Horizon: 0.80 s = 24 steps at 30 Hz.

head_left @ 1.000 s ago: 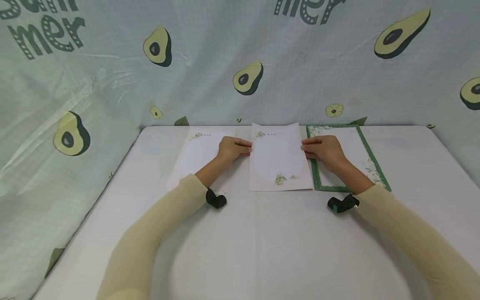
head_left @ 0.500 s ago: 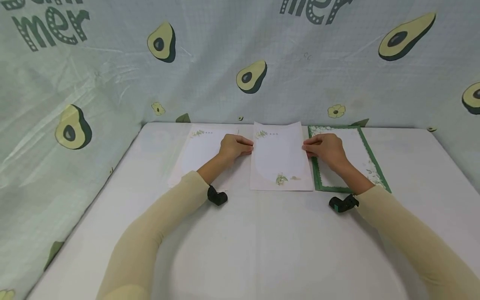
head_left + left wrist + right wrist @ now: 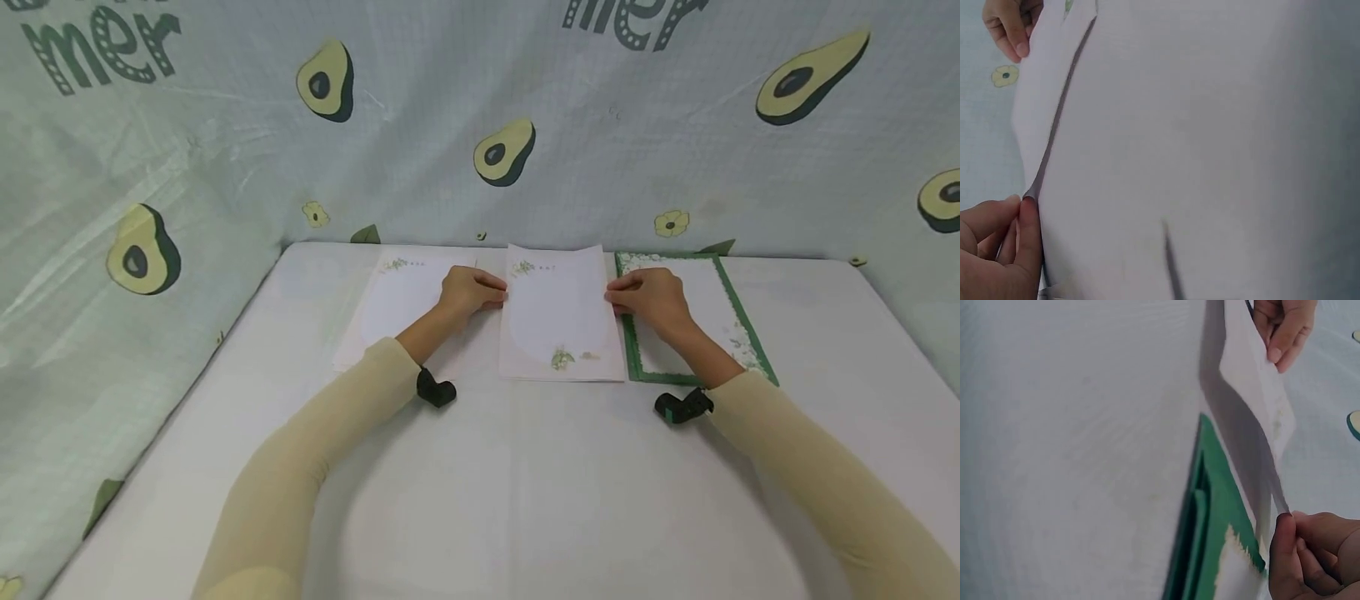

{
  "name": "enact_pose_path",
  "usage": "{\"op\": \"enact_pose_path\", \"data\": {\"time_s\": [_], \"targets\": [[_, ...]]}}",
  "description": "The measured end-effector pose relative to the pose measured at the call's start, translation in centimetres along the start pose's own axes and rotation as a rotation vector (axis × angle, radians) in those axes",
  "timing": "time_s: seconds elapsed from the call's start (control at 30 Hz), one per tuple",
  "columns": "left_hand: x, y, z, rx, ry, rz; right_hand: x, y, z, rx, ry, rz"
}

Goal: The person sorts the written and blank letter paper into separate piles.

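In the head view a pale pink sheet of paper (image 3: 558, 312) with leafy prints stands between both hands, its upper part lifted off the table. My left hand (image 3: 467, 293) pinches its left edge between thumb and fingers. On the opposite edge, my right hand (image 3: 654, 300) pinches the paper in the same way. The left wrist view shows the left thumb and fingertips (image 3: 1025, 215) squeezing the edge. In the right wrist view the sheet (image 3: 1257, 394) bends between the two hands, with the right fingertips (image 3: 1286, 534) at its near edge.
A similar pink sheet (image 3: 390, 308) lies to the left, partly under the left forearm. Green-bordered sheets (image 3: 738, 312) lie stacked on the right, beneath the right hand. Both rest on the white table (image 3: 517, 483), before an avocado-print cloth (image 3: 420, 100).
The camera view has shifted slightly. Both hands keep their grip on the paper's edges, and the sheet stays in about the same place.
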<state>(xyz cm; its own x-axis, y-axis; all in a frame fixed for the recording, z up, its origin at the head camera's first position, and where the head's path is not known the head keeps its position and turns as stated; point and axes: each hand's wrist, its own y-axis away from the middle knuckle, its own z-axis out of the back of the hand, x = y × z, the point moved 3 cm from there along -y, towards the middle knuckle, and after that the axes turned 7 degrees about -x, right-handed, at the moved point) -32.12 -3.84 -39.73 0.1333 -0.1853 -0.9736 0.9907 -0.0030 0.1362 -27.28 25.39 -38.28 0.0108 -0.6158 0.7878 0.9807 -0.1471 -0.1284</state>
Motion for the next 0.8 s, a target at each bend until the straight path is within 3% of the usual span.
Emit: {"op": "enact_pose_path", "data": {"time_s": [0.23,0.53,0.8], "targets": [[0.2,-0.1,-0.1,-0.030,0.030,-0.011,0.4,0.2,0.2,0.007,-0.007,-0.008],[-0.8,0.5,0.3,-0.041,0.095,-0.034,1.1,0.4,0.5,-0.059,-0.023,-0.005],[-0.9,0.2,0.6,-0.065,0.174,-0.049,1.4,0.2,0.6,-0.073,-0.080,-0.009]]}}
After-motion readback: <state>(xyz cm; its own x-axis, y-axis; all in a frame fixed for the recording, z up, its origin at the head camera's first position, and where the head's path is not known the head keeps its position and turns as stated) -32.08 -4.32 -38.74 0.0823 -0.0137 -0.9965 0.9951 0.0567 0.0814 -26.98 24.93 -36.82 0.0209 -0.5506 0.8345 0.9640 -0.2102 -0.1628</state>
